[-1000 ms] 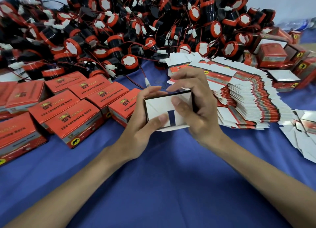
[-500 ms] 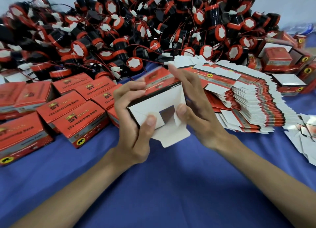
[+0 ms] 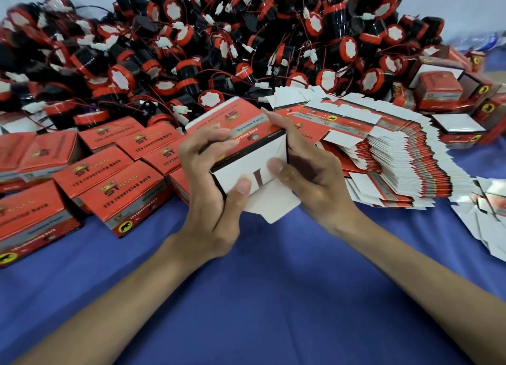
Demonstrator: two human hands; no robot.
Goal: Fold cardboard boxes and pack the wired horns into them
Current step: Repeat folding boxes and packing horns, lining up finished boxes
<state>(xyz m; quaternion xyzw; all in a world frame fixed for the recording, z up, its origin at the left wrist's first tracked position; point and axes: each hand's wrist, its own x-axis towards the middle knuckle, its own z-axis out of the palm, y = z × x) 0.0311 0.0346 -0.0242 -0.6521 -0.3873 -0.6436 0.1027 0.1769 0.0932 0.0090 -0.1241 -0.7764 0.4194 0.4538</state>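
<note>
Blue cloth covers the counter. Wired horns are heaped along the far side, closed boxes sit in rows at your left, and a fanned stack of flat blanks lies at your right. The layout reads as a work line: blanks and horns within reach, finished work set off to one side.

You hold one box clear of the counter, between the closed boxes and the blanks, with its end turned toward you. Your left hand grasps it, fingers curled over the red top and thumb pressing the left end flap inward. Your right hand grasps the other side, thumb on the right flap. Both thumbs pin the side flaps so they lie flat; a dark gap shows between them. The long tuck flap hangs loose below, not yet folded up.

Judged step: closing this end. Whether a horn is inside cannot be told.
</note>
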